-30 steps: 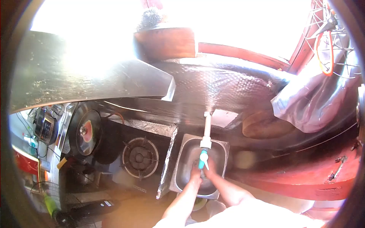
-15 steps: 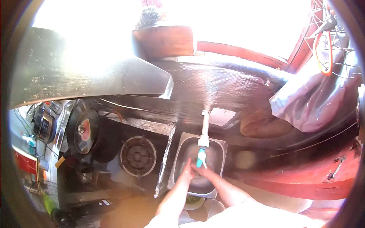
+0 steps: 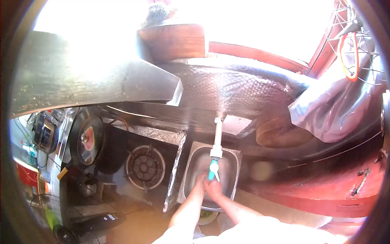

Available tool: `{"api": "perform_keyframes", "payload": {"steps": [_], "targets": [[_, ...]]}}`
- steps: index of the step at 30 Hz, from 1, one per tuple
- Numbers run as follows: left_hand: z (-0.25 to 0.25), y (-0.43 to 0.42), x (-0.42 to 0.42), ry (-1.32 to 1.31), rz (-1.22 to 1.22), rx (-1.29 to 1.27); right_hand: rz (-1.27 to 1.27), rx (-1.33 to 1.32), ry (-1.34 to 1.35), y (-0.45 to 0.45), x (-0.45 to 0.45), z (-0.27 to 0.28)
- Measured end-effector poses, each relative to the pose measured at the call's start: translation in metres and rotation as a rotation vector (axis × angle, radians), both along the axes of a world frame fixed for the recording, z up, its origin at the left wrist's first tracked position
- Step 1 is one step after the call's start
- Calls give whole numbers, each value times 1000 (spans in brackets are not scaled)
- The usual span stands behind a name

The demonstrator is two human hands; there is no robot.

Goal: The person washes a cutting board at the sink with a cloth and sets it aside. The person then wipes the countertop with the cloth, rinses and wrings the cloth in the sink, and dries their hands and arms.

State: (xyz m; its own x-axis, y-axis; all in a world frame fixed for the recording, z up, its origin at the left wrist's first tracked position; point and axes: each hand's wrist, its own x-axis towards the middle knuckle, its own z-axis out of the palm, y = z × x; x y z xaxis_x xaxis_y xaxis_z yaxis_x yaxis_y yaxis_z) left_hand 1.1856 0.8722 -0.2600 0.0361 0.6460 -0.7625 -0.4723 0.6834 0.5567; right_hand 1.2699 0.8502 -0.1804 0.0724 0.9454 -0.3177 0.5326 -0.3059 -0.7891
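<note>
Both of my hands are over the metal sink basin, close together just below the teal tap with its white lever. My left hand is at the left of the tap, its fingers partly hidden and blurred. Beside it, touching or nearly touching, is my right hand, under the tap's spout. Whether either hand holds anything is too small to tell. A white pipe joins the tap to the wall.
Left of the sink are a gas burner, a foil-covered strip and a lidded pan. A metal hood hangs above. At the right is a red surface; a bowl sits below the sink.
My hands came apart from under the tap, then drew together again just below it. The view has shifted slightly, so the sink and tap appear a little further left.
</note>
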Motion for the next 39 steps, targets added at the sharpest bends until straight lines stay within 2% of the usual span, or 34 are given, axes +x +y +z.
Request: {"api": "perform_keyframes", "payload": {"steps": [2, 3, 5, 6, 8, 9, 11, 13, 14, 18, 20, 21, 23, 24, 25, 27, 29, 31, 33, 34, 39], "targets": [[-1, 2, 18, 173, 58, 24, -23, -96, -78, 32, 28, -55], [14, 4, 25, 126, 100, 18, -25, -99, -75, 37, 38, -52], [43, 11, 34, -23, 231, 4, -79, -57, -291, 54, 42, -37], [31, 13, 31, -58, 250, 2, -50, -51, -286, 47, 41, -35], [10, 15, 20, -114, 144, -8, 64, 145, -101, 11, 30, -41], [10, 15, 14, -138, 63, 19, 193, -106, -111, 3, 19, 32], [9, 13, 10, -117, -51, 125, 190, -48, -225, -6, 7, 14], [-21, 8, 12, -8, 3, 176, 114, -81, -186, 14, 22, -18], [22, 11, 23, 266, -59, 155, 33, -99, -150, 28, 30, -28], [16, 12, 16, 191, -42, 131, -95, -264, -238, 52, 47, -24], [10, 15, 13, 47, 120, 28, -6, 96, 57, 39, 51, -18], [13, 19, 12, 41, 122, 30, -4, 99, 51, 35, 50, -27], [22, 21, 10, 48, 180, -192, 269, -30, 242, 24, 47, -53], [5, 17, 9, 42, 162, -111, 201, -78, 362, 22, 46, -45], [-5, 18, 3, 47, 161, -103, 200, -70, 367, 25, 42, -28], [-27, 15, -8, 58, 78, -129, 296, -258, 250, 20, 37, 5], [-53, 13, -17, -23, 36, -156, 306, -127, 335, 3, 29, 16], [-53, 15, -19, -161, -11, -170, 313, -32, 395, -4, 21, 22], [-51, 16, -9, -210, 31, -126, 251, 86, 198, -11, 12, 29], [-48, 16, -2, -216, 61, -104, 156, 10, -66, -4, 5, 21], [-53, 8, 23, -271, 222, -19, 43, 38, -164, 50, 42, -20]]}}
